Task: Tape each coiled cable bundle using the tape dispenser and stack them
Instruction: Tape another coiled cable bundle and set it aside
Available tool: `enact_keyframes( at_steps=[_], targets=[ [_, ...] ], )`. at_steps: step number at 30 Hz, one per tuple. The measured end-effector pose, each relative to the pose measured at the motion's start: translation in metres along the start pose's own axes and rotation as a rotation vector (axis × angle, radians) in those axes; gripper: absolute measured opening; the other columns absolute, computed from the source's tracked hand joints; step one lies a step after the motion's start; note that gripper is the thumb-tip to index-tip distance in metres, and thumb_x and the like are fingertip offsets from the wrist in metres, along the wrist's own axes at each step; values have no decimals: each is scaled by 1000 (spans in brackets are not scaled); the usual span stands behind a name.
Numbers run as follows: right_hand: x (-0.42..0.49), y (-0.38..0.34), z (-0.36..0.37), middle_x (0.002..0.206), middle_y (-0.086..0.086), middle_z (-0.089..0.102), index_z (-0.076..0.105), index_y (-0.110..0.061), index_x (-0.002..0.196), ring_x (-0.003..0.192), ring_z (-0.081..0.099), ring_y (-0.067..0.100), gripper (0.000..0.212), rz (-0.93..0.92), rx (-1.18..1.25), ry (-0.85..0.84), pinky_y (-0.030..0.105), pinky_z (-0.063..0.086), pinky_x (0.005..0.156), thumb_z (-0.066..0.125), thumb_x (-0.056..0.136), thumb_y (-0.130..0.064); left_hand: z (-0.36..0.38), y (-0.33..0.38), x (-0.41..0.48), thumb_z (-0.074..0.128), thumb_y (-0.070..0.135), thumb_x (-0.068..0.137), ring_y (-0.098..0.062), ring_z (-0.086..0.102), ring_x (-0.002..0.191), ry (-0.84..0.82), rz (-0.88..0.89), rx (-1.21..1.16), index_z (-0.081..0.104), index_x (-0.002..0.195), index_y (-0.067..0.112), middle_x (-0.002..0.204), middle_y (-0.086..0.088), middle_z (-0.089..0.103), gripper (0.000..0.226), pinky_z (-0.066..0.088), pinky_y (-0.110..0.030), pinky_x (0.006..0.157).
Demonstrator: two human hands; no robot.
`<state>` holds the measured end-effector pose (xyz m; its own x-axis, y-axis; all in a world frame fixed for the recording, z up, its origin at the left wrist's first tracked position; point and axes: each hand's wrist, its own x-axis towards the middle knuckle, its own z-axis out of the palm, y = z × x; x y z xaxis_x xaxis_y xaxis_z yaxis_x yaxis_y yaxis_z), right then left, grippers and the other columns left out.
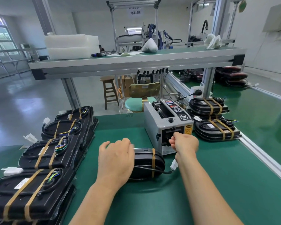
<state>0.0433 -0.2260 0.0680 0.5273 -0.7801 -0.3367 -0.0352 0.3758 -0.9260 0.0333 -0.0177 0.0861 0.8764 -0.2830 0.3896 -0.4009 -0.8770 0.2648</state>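
The long green table (217, 184) has a lot of finished work on it. On the left sit piles of flat black cable bundles with two tan tape bands each (39, 189), stacked on top of each other. On the right, past the machine, is a smaller pile of the same taped bundles (216, 129). So I think most of the job is done. The grey box-shaped tape dispenser (167, 122) stands in the middle at the back. Just in front of it lies the one black bundle being worked on (146, 163). It is flat and rounded, with a black cable running round its edge. The left hand (115, 159) lies on top of it and presses it down, fingers loosely bent and thumb out to the side. The right hand (185, 142) is at the dispenser's mouth with its fingers curled in a pinch, but I cannot tell if it has any tape. This bundle has only one tan tape band (153, 161), so a second band and the stacking look like what is left. Its small white plug (174, 165) sticks out by the right wrist.
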Motion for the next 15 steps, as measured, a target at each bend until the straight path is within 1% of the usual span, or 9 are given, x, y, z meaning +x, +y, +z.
enact_keyframes(
  at_steps=[2,4,6,7,8,9,12,13,15],
  targets=[
    [-6,1,0,43,-5,62,68,-4,75,43,57,9,11,-14,10,15,22,45,47,63,84,-7,2,6,-1,24,43,100,-16,57,83,-33,-13,135,54,81,25,78,8,61,39,20,-39,112],
    [-17,3,-3,48,-4,63,68,-6,75,45,57,8,10,-17,63,0,22,44,49,65,84,-7,3,11,-1,30,40,101,-15,57,85,-18,6,160,58,81,26,80,9,61,37,18,-40,115],
    [-35,7,-6,57,-3,66,70,-12,74,45,58,2,10,-60,111,-51,19,44,52,68,83,-9,5,15,1,39,31,101,-16,58,81,17,64,111,63,82,24,81,9,62,32,30,-37,108],
    [-47,9,-7,62,-5,69,72,-16,70,48,60,-2,12,-91,121,-95,16,44,55,71,81,-10,5,16,2,45,25,99,-18,58,76,50,87,77,65,80,22,80,7,63,28,41,-35,95],
    [-60,12,-7,66,-9,72,74,-17,66,53,62,-5,15,-118,121,-147,14,45,57,74,79,-11,6,17,3,49,23,98,-21,57,72,68,83,57,67,80,21,79,5,64,25,44,-33,79],
    [-73,16,-7,71,-12,73,76,-21,62,61,64,-6,19,-140,117,-199,14,47,60,76,78,-11,6,19,5,47,24,99,-22,55,70,51,56,54,67,83,21,82,4,65,26,41,-32,71],
    [-97,29,-3,106,-12,67,77,-24,57,98,66,8,30,-157,152,-288,30,52,86,76,81,-7,8,19,10,37,31,101,-23,54,76,-14,-1,70,66,90,23,91,3,66,32,39,-33,74],
    [-102,32,-2,117,-12,63,77,-24,57,108,62,8,31,-160,142,-299,31,49,92,74,82,-7,8,18,10,37,31,102,-23,57,79,-20,1,72,66,91,23,92,3,67,33,41,-34,77],
    [-107,38,1,126,-14,56,79,-27,61,122,53,2,32,-200,85,-313,28,44,98,71,85,-8,9,17,11,36,31,102,-23,60,83,-35,4,90,68,94,23,96,3,67,33,43,-36,82]
  ],
)
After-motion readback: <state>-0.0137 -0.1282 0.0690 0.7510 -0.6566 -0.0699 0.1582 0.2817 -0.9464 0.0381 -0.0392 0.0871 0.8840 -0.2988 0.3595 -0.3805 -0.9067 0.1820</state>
